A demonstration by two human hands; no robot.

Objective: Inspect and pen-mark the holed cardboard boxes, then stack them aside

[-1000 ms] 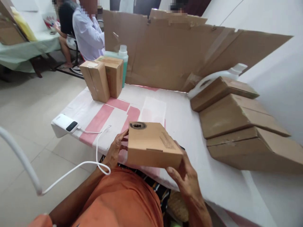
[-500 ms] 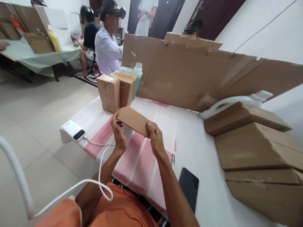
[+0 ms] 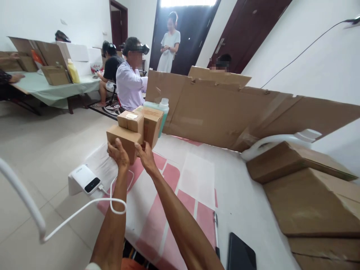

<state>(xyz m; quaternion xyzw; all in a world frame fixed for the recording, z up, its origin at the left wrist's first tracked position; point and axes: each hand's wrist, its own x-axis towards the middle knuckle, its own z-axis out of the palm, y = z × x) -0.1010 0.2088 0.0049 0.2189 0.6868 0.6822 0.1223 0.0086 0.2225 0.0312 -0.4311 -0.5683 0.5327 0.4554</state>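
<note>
A small brown cardboard box [image 3: 125, 139] is between my hands at the table's far left corner, in front of a taller cardboard box [image 3: 131, 122] and another cardboard box [image 3: 153, 122]. My left hand [image 3: 119, 154] is closed on its near left side, thumb upward. On the right edge, my right hand [image 3: 144, 153] grips with its thumb, and its other fingers are partly hidden. Whether the box's bottom touches the table I cannot tell. Close to my left forearm lies a white power bank [image 3: 84, 179] with a white cable [image 3: 97, 199] plugged in.
A jug of green liquid [image 3: 164, 112] stands behind the boxes. A cardboard screen [image 3: 213, 108] runs along the back. To the right are stacked cardboard boxes [image 3: 312, 198] and a white jug [image 3: 281, 140]. A black phone [image 3: 241, 253] and a pen [image 3: 216, 230] lie nearby. Several people are beyond.
Both hands have moved forward and left with the held cardboard box, from above the striped cloth to the standing boxes. The box has turned and its side faces show. My view has tilted up.
</note>
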